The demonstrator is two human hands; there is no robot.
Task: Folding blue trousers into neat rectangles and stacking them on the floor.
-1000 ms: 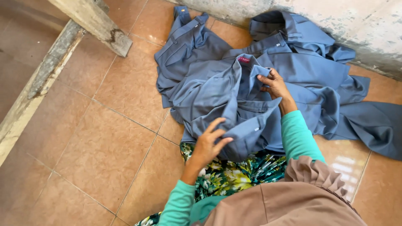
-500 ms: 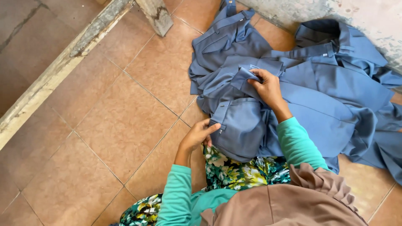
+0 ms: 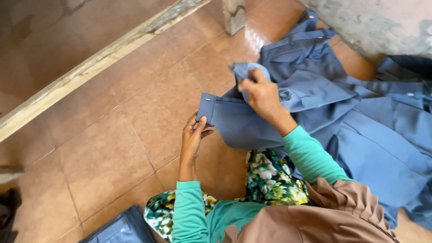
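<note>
The left hand [image 3: 193, 135] pinches the waistband corner of the blue trousers [image 3: 252, 121]. The right hand [image 3: 261, 94] grips a fold of them above the tiled floor [image 3: 112, 148]

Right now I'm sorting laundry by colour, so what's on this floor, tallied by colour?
Blue garment held by left hand and right hand: 1
Blue heap by the wall, pieces not separable: 1
Blue folded fabric, bottom edge: 1
Dark cloth, left edge: 1
Total: 4

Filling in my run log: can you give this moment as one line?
left hand: pinches waistband end | right hand: grips blue garment | more blue clothes piled on tile floor
</note>
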